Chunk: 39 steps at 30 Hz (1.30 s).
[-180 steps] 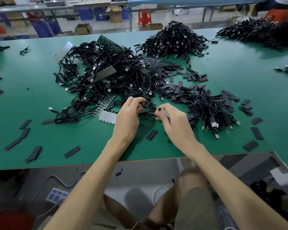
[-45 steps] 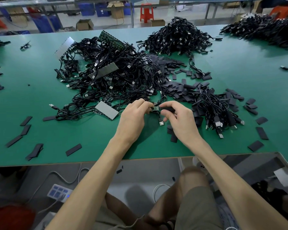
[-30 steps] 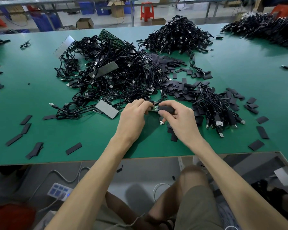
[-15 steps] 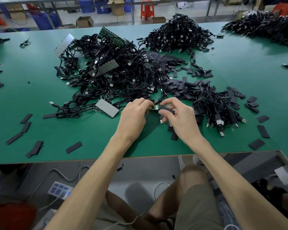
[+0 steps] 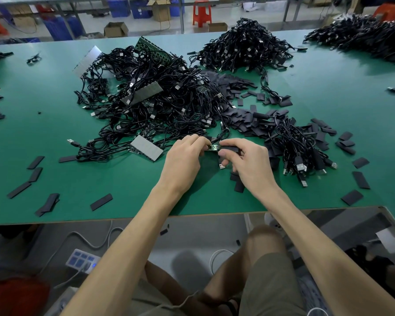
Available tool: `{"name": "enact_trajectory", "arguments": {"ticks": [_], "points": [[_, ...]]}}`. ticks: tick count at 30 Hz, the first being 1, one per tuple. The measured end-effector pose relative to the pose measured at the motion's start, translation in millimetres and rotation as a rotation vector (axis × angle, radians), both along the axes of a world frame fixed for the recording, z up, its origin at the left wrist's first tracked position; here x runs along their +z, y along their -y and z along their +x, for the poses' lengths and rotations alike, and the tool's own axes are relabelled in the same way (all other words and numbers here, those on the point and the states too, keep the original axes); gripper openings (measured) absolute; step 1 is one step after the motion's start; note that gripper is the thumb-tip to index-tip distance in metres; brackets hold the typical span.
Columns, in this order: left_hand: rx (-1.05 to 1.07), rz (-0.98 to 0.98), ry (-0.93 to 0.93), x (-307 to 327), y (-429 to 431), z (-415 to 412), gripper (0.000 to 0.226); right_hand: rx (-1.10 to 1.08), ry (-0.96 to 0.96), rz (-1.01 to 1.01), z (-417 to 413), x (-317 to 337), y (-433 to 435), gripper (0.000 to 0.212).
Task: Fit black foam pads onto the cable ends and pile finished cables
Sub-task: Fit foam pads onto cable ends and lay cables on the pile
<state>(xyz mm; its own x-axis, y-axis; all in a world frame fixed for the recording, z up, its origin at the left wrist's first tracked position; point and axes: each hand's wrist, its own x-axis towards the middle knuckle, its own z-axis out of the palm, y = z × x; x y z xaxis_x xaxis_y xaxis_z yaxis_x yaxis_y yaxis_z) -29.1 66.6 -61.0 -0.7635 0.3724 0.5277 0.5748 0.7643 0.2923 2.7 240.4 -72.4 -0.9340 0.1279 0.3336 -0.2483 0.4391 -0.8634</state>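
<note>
Just above the green table, the left hand pinched a cable end with its small green board in curled fingers, while the right hand gripped a black foam pad touching that board, near the tangle of cables. A smaller cable pile lay to its right.

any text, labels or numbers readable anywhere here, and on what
No text is readable anywhere.
On the small green circuit board pinched by the left hand, beside the black foam pad in the right hand: markings too small to read.
On the far cardboard boxes: too blurred to read.
</note>
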Motion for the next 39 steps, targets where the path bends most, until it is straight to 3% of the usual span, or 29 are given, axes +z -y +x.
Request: {"name": "enact_trajectory", "arguments": {"ticks": [39], "points": [[-0.079,-0.005,-0.034,5.1,1.1,3.0,0.030,0.047,-0.050,0.008,3.9,2.0,2.1,0.015]]}}
